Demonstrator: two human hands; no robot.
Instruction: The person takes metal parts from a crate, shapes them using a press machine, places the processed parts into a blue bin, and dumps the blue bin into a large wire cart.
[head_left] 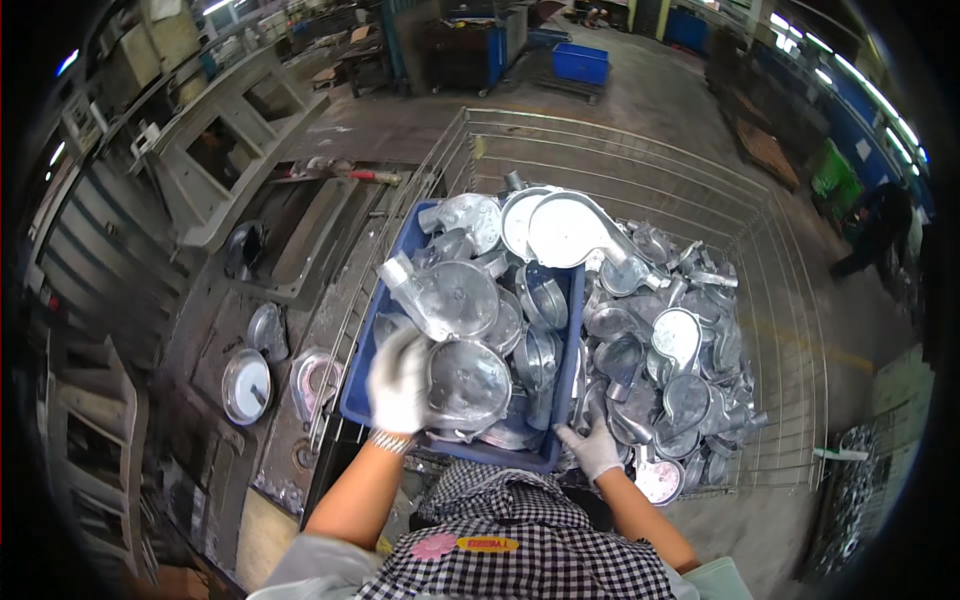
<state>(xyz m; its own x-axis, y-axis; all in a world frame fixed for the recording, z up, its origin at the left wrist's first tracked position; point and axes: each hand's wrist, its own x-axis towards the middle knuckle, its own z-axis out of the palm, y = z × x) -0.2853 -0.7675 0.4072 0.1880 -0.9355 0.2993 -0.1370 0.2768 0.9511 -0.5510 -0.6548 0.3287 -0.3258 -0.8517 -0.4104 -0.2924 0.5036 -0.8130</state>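
Observation:
A blue plastic bin (568, 395) full of round silver metal castings with pipe-like spouts stands in front of me. My left hand (398, 385), in a white glove and blurred by motion, is over the bin's left side. It lies against the rim of a round dish-shaped casting (468, 385); its fingers are smeared, so its grip is unclear. Above that sits another casting (455, 300) with its spout to the upper left. My right hand (592, 448), also gloved, is at the bin's near right corner, thumb and fingers apart, beside the heaped castings (640, 350).
A wire mesh cage (620, 140) surrounds the bin and the heap on its right. To the left, a machine bed (200, 440) carries loose castings, among them a round one (246, 386). A blue crate (580, 63) stands far off; a dark-clothed person (885, 225) is at far right.

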